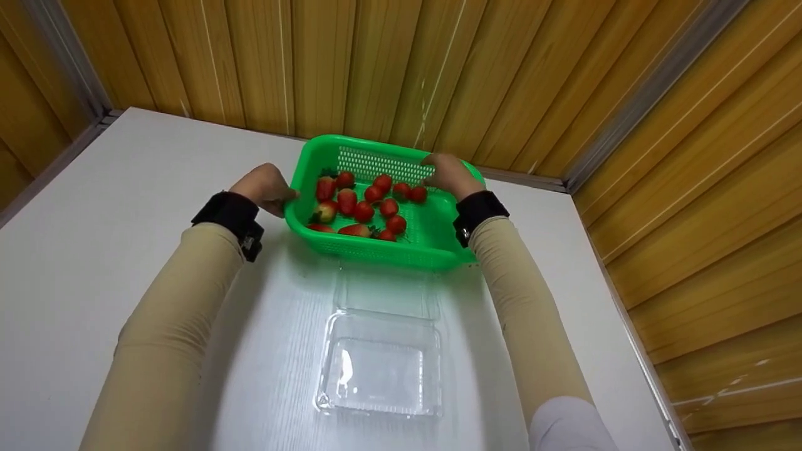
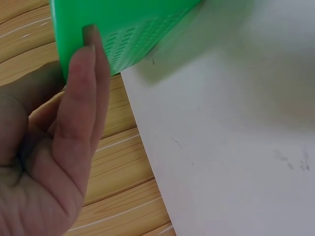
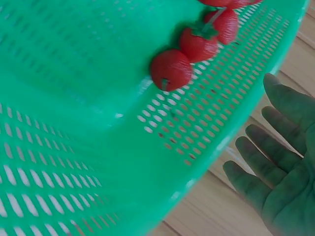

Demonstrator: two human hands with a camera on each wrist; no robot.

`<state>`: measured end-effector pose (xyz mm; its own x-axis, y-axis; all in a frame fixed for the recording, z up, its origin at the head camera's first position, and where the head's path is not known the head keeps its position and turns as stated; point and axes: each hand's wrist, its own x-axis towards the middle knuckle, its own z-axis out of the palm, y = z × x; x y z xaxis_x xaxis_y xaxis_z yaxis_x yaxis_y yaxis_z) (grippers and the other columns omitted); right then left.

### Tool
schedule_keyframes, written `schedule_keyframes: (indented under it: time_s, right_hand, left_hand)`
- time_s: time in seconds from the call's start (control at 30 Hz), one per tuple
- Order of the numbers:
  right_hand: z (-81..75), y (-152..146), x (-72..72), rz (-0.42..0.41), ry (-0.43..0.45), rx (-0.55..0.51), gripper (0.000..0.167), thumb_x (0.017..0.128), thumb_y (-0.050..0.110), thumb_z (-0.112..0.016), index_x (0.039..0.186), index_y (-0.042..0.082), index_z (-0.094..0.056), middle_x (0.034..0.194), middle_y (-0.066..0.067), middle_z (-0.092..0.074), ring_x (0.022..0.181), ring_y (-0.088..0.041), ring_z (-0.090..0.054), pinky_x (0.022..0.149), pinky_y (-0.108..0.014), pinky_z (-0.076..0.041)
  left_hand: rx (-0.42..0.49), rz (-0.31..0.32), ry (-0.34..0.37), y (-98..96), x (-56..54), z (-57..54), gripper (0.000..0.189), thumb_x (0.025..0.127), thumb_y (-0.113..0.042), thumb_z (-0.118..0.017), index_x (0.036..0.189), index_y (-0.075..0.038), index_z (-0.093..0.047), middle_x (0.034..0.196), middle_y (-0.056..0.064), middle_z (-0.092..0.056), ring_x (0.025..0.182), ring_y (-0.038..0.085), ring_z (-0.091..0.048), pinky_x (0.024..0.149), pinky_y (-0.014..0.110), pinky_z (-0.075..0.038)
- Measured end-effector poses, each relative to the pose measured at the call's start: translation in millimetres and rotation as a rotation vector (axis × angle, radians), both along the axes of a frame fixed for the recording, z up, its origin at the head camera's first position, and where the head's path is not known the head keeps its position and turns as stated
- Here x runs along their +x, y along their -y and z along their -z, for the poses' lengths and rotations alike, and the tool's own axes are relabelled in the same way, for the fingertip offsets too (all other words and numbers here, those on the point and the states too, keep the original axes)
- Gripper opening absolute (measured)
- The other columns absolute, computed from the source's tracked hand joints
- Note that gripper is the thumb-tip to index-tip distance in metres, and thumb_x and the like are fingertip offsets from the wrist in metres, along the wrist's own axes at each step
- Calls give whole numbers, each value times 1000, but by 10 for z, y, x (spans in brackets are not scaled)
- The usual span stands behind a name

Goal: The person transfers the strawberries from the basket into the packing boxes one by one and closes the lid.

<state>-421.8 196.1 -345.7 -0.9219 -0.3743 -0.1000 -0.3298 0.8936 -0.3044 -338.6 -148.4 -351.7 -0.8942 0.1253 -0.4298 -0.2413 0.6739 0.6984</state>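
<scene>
A green plastic basket (image 1: 438, 232) with perforated walls tilts at the back of the table. Small red tomatoes (image 1: 389, 207) and strawberries (image 1: 347, 202) are gathered toward its left side. My left hand (image 1: 266, 188) pinches the rim at the left end; in the left wrist view its thumb and fingers (image 2: 81, 93) lie on either side of the green wall. Over the far right part of the rim is my right hand (image 1: 452, 175). The right wrist view shows that hand (image 3: 280, 152) with fingers spread, just outside the rim, holding nothing.
A clear plastic clamshell box (image 1: 379, 369) lies with its lid (image 1: 387, 291) flipped back toward the basket on the white table (image 1: 94, 263). Wood-patterned walls (image 1: 401, 69) rise behind and to the right of the table.
</scene>
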Motion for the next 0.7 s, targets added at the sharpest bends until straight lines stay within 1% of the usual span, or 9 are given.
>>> schedule_keyframes:
  time_s: [0.17,0.27,0.47,0.6,0.7]
  right_hand:
    - [162,9,-37,12,28,-12,47,96,5,-67,139,-8,-56,147,-26,-56,142,-40,-49,122,-47,-39]
    - [234,27,-54,20,49,-19,47,96,5,-66,140,-8,-56,148,-26,-55,142,-40,-49,122,-47,-39]
    - [319,69,-80,24,61,16,47,97,5,-65,142,-6,-55,149,-25,-55,144,-39,-47,123,-47,-38]
    - [356,79,-95,36,73,29,48,98,6,-65,143,-6,-54,150,-25,-54,144,-39,-46,123,-47,-38]
    - [395,71,-107,51,86,26,47,98,5,-65,143,-6,-54,150,-25,-54,144,-39,-46,122,-48,-39]
  left_hand:
    - [-28,8,25,4,-17,-20,39,105,-15,-57,124,19,-60,70,3,-65,57,6,-66,72,26,-64]
    - [-41,0,54,16,-29,-21,40,105,-18,-57,125,17,-60,67,2,-64,56,6,-66,73,25,-64]
    - [-44,-6,110,25,-42,-43,42,105,-24,-57,122,15,-62,62,0,-64,53,5,-65,61,19,-60]
    - [-74,10,113,11,-59,-68,41,105,-24,-57,119,14,-62,62,1,-63,51,6,-64,57,18,-58]
    - [-88,17,115,-4,-77,-76,43,105,-23,-57,123,16,-61,63,1,-63,52,6,-64,57,18,-59]
